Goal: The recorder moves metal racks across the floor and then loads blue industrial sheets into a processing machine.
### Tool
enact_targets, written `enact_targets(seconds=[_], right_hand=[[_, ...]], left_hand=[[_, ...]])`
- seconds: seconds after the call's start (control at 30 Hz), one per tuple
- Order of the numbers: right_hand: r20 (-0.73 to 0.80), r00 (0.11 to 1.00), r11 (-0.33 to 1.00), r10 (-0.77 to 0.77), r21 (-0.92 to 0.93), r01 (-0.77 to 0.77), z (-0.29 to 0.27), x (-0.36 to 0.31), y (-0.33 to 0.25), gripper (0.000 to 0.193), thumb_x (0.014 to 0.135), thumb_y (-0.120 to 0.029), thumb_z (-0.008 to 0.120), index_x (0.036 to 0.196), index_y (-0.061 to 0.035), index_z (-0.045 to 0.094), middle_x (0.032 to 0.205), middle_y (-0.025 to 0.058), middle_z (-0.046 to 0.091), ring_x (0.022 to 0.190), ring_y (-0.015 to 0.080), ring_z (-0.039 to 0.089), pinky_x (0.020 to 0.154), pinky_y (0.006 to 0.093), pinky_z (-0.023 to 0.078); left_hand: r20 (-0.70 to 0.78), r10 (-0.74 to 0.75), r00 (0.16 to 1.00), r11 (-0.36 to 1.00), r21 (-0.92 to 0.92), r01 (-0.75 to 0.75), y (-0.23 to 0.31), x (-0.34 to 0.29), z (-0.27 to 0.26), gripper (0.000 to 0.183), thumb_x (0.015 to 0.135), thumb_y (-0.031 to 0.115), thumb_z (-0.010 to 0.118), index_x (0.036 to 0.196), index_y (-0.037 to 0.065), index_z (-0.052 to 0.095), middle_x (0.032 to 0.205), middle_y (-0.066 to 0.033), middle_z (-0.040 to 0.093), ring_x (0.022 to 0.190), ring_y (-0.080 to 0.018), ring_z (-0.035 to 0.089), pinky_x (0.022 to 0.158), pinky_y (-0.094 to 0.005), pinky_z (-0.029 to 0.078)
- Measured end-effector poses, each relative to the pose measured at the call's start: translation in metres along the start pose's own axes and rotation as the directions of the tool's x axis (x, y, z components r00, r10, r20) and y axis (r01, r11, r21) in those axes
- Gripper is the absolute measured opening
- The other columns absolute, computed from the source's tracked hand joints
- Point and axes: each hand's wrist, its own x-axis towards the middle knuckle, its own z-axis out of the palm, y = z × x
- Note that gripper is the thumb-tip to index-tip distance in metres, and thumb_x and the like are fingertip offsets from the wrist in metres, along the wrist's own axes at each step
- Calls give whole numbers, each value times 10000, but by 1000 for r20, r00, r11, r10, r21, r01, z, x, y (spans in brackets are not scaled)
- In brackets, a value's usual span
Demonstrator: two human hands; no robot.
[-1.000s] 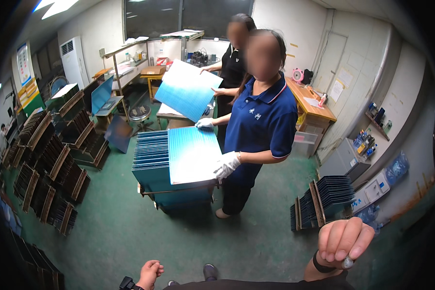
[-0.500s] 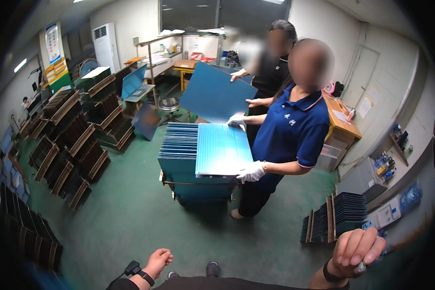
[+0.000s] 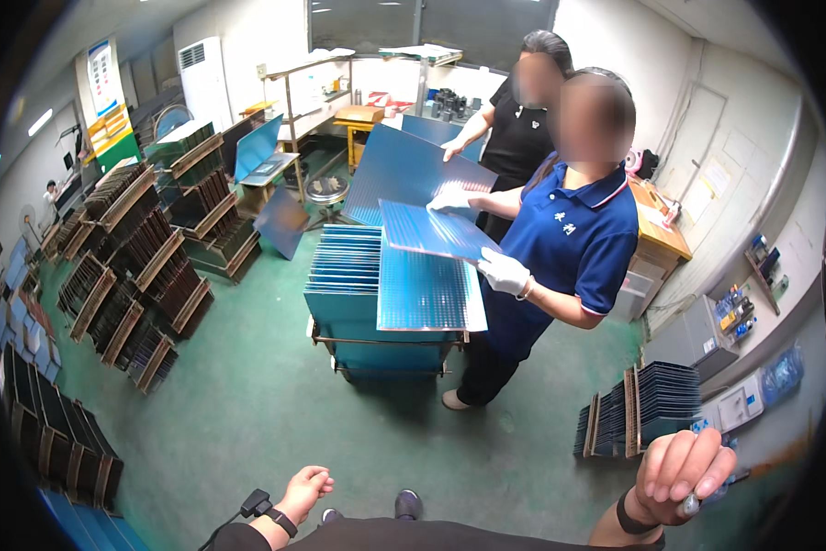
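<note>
At the lower edge, my left hand hangs over the floor with its fingers curled together and no object showing in them. My right hand, raised at the lower right, is closed, its fingertips pinching a small shiny grey thing too small to name. Away from both hands, a person in a dark blue shirt holds a blue panel tilted in two white-gloved hands. It is above another blue panel lying on a rack of upright panels. Behind, a second person in black holds a larger blue panel.
Several racks of dark panels stand on the green floor at left. Another rack of panels stands by my right hand, near a water bottle. A stool and a wooden desk are farther back.
The person in blue has lifted a panel off the top of the rack and tilted it, uncovering another panel below. My hands have barely moved.
</note>
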Motion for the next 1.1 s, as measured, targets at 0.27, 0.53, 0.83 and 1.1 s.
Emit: enact_targets(seconds=[0.27,0.53,0.83,1.1], right_hand=[[23,1000,1000,13,-7,-13,-1,1,-1,166,836,-30,732,891,-61,578,799,61,551,647,160,562,560,265,524],[51,998,1000,29,-3,-29,-2,6,-3,136,834,-11,719,887,-43,598,791,87,577,639,182,595,543,293,539],[47,999,1000,-1,-1,1,1,6,-2,122,852,-22,701,872,-49,584,791,81,568,644,183,590,558,293,538],[66,998,1000,10,13,-11,0,6,-5,139,829,-27,726,872,-44,595,786,88,577,651,182,595,559,291,543]], left_hand=[[21,27,999,1000,-3,-27,-3,2,-3,276,988,194,519,1199,21,555,1010,-80,666,844,-131,626,743,-266,497],[16,2,1000,1000,-2,-2,3,2,0,260,989,184,501,1183,21,557,1007,-79,662,844,-134,628,741,-264,498],[16,23,1000,1000,7,-23,3,2,0,277,987,187,509,1200,16,556,1027,-81,665,860,-137,631,763,-272,498],[11,10,1000,1000,-4,-10,-2,-2,-2,270,984,189,520,1193,23,561,1014,-76,666,857,-135,630,754,-271,494]])
